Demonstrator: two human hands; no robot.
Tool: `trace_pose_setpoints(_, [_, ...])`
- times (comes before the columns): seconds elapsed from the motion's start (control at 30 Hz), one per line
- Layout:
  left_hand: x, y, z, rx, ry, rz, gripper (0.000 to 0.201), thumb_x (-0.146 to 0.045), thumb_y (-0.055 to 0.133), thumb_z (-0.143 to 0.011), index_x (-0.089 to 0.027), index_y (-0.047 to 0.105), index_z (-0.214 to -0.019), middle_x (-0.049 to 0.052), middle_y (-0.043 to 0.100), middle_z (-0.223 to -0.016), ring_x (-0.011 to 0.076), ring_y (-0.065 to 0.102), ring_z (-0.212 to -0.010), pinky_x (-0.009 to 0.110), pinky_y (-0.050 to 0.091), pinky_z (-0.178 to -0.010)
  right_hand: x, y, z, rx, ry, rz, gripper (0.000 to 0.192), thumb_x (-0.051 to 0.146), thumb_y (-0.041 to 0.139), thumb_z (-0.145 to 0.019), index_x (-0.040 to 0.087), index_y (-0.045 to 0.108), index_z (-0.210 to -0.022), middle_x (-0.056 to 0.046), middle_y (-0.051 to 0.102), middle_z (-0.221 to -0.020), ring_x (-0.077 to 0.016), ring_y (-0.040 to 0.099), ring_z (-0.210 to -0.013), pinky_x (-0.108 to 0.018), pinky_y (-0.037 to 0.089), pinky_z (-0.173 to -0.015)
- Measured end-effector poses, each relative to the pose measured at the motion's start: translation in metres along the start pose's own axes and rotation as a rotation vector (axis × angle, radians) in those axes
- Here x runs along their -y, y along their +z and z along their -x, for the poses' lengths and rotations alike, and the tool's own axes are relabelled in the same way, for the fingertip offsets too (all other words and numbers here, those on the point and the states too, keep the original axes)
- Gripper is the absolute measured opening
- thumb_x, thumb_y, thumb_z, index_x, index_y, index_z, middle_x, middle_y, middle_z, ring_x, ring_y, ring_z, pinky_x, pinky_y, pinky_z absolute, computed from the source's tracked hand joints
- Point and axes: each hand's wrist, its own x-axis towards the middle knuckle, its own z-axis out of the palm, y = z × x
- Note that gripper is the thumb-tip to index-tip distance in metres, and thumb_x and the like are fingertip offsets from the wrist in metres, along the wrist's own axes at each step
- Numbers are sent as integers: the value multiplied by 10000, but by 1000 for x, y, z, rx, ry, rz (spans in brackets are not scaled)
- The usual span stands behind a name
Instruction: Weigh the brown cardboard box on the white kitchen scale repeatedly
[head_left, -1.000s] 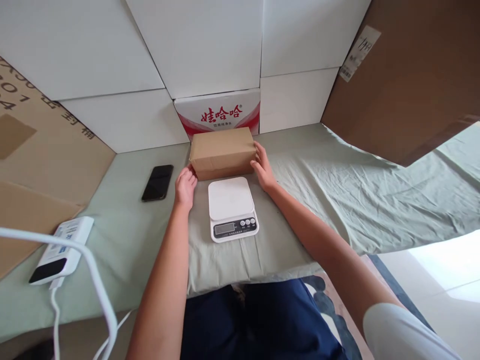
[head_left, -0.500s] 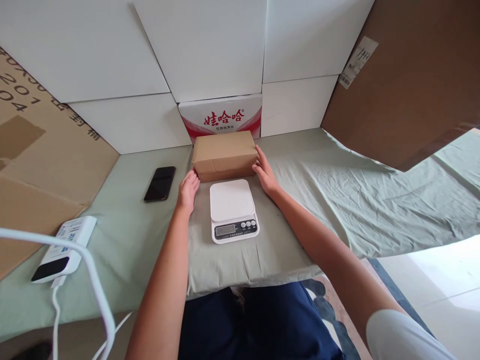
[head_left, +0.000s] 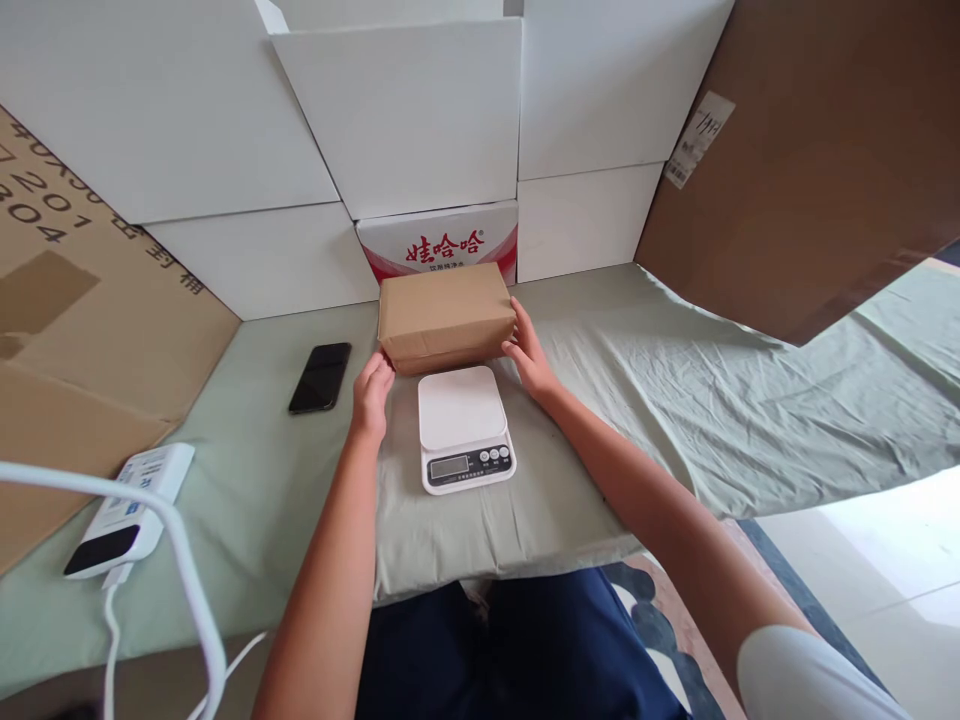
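A closed brown cardboard box (head_left: 446, 305) is between my two hands, just behind a white kitchen scale (head_left: 463, 425). My left hand (head_left: 373, 392) grips the box's lower left front corner, its fingertips partly hidden by the box. On the right end, my right hand (head_left: 531, 350) holds the box with the fingers along its side and the thumb near the front. The scale has a bare weighing plate, a small grey display and a row of buttons facing me. Its display shows no readable digits.
A black phone (head_left: 320, 378) lies left of my left hand. Further left are a white power strip (head_left: 135, 510) and a looping white cable (head_left: 184, 560). White boxes (head_left: 442, 120) and a red-and-white carton (head_left: 442, 240) stand behind; large brown cardboard (head_left: 795, 170) stands right. Green cloth (head_left: 600, 340) covers the table.
The cardboard box has risen slightly between my hands and now covers more of the carton's lettering behind it. The whole view has shifted a little; the scale and phone stay in place.
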Motion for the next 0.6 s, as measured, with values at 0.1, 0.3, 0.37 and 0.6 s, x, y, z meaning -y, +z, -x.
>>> trace_pose_setpoints(0.1, [-14, 3, 42, 11, 106, 28, 604, -589, 780, -797, -262, 761, -1305, 108, 646, -1533, 323, 456, -1554, 471, 312, -1308, 15, -4, 27, -52, -116, 55, 946, 785, 550, -916, 379, 187, -1690, -39, 241, -1785, -352, 294, -1631, -575, 341, -1319])
trace_pose_setpoints(0.3, [-26, -9, 138, -70, 69, 40, 623, -611, 743, -818, -224, 772, -1305, 154, 637, -1533, 382, 455, -1546, 556, 290, -1311, 33, -14, 104, -25, -223, 165, 821, 691, 524, -979, 415, 211, -1686, -60, 322, -1677, -361, 291, -1612, -610, 274, -1338])
trace_pose_setpoints(0.37, [-29, -12, 152, -93, 68, 51, 648, -631, 732, -811, -221, 770, -1312, 159, 630, -1539, 398, 453, -1544, 582, 271, -1313, 36, -14, 117, 5, -235, 168, 769, 658, 504, -1002, 446, 215, -1681, -57, 343, -1645, -358, 335, -1579, -634, 311, -1311])
trace_pose_setpoints(0.6, [-29, -14, 154, -141, 59, 22, 655, -612, 721, -840, -215, 741, -1360, 168, 639, -1526, 399, 476, -1528, 601, 275, -1302, 46, -11, 116, 26, -157, 167, 735, 624, 496, -1024, 448, 223, -1683, -85, 388, -1582, -340, 411, -1496, -597, 475, -1184])
